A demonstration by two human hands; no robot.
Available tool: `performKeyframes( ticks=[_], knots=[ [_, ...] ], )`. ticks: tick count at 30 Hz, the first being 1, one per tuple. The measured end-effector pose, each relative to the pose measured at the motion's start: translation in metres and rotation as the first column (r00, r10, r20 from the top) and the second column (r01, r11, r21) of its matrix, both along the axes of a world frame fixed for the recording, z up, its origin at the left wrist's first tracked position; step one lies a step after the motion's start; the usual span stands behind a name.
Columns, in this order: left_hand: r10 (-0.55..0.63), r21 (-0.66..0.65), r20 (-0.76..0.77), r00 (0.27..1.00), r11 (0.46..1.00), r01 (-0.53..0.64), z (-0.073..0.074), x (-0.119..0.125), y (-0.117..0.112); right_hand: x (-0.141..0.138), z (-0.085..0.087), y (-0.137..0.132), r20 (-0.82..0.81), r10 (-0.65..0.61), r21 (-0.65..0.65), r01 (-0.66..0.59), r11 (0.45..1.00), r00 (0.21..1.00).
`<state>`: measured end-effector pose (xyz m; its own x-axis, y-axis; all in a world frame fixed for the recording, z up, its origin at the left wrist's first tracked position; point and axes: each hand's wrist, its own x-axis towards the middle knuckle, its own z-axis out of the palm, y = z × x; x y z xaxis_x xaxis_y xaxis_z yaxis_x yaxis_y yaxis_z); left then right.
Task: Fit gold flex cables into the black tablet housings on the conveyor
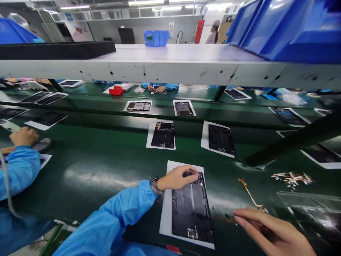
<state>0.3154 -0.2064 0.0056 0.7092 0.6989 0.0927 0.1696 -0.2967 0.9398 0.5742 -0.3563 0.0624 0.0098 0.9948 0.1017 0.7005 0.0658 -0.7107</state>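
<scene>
black tablet shell (191,209) | inside up on white sheet (166,213) | orange ribbon cable (250,195) | on table (93,170)

One lone ribbon cable (250,195), one parts pile (293,179)

Blurred, a bare right hand (279,229) is cut off at the bottom edge; a bare left hand (179,177) hides an upper corner of a flat black rectangular device shell (188,213).

Head view | forward — down | right hand (274,231) nearest, left hand (178,178) beyond
</scene>
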Motion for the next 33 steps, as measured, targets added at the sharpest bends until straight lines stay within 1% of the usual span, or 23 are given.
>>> performKeyframes(
  ticks=[1, 2, 3, 4, 6, 7, 8, 9, 10, 11, 13, 15, 16, 18, 21, 25, 30, 33],
  knots=[
    [-0.080, -0.049, 0.084, 0.993, 0.995, 0.084, 0.006, 0.000, -0.013, -0.008, 0.002, 0.011, -0.013, 0.032, -0.044, -0.033, 0.999, 0.999],
    [-0.133, -0.085, 0.144, 0.981, 0.986, 0.146, 0.010, -0.001, -0.025, -0.017, 0.004, 0.022, -0.023, 0.052, -0.083, -0.053, 0.995, 0.998],
    [-0.147, -0.103, 0.161, 0.976, 0.981, 0.165, 0.012, -0.002, -0.036, -0.026, 0.004, 0.034, -0.032, 0.072, -0.111, -0.075, 0.991, 0.997],
    [-0.128, -0.108, 0.141, 0.982, 0.984, 0.144, 0.012, -0.004, -0.046, -0.034, 0.003, 0.046, -0.045, 0.098, -0.134, -0.104, 0.985, 0.994],
    [-0.031, -0.075, 0.027, 0.999, 0.997, 0.033, 0.007, -0.011, -0.061, -0.047, -0.003, 0.068, -0.107, 0.136, -0.157, -0.152, 0.976, 0.985],
    [0.032, -0.023, -0.047, 0.998, 0.999, -0.034, 0.003, -0.015, -0.067, -0.052, -0.009, 0.078, -0.140, 0.152, -0.168, -0.174, 0.970, 0.978],
    [0.097, 0.060, -0.115, 0.989, 0.994, -0.091, -0.002, -0.020, -0.071, -0.056, -0.015, 0.088, -0.163, 0.166, -0.178, -0.194, 0.965, 0.973],
    [0.156, 0.166, -0.170, 0.973, 0.978, -0.127, -0.008, -0.025, -0.074, -0.060, -0.022, 0.096, -0.173, 0.181, -0.188, -0.213, 0.959, 0.968],
    [0.209, 0.282, -0.209, 0.955, 0.948, -0.146, -0.014, -0.030, -0.077, -0.063, -0.030, 0.104, -0.175, 0.203, -0.202, -0.237, 0.950, 0.963],
    [0.256, 0.398, -0.232, 0.939, 0.905, -0.149, -0.020, -0.035, -0.078, -0.065, -0.037, 0.112, -0.175, 0.226, -0.219, -0.261, 0.940, 0.958],
    [0.320, 0.585, -0.265, 0.910, 0.803, -0.112, -0.030, -0.044, -0.079, -0.072, -0.051, 0.126, -0.173, 0.277, -0.258, -0.315, 0.913, 0.945],
    [0.360, 0.695, -0.302, 0.882, 0.717, -0.055, -0.038, -0.050, -0.079, -0.082, -0.063, 0.139, -0.143, 0.328, -0.296, -0.356, 0.886, 0.934],
    [0.372, 0.725, -0.326, 0.869, 0.688, -0.023, -0.042, -0.051, -0.078, -0.087, -0.068, 0.146, -0.118, 0.350, -0.309, -0.370, 0.876, 0.929],
    [0.390, 0.756, -0.368, 0.844, 0.654, 0.028, -0.047, -0.051, -0.075, -0.098, -0.079, 0.159, -0.059, 0.386, -0.320, -0.384, 0.866, 0.921],
    [0.416, 0.772, -0.386, 0.823, 0.635, 0.042, -0.053, -0.044, -0.070, -0.112, -0.090, 0.174, 0.004, 0.407, -0.324, -0.384, 0.865, 0.913],
    [0.441, 0.788, -0.361, 0.821, 0.615, 0.016, -0.060, -0.033, -0.064, -0.119, -0.096, 0.189, 0.074, 0.416, -0.369, -0.362, 0.856, 0.907],
    [0.421, 0.779, -0.353, 0.835, 0.627, 0.013, -0.065, -0.029, -0.065, -0.120, -0.097, 0.205, 0.110, 0.411, -0.453, -0.323, 0.831, 0.905],
    [0.408, 0.766, -0.353, 0.842, 0.642, 0.010, -0.067, -0.031, -0.066, -0.119, -0.099, 0.211, 0.100, 0.427, -0.476, -0.333, 0.814, 0.899]
  ],
)
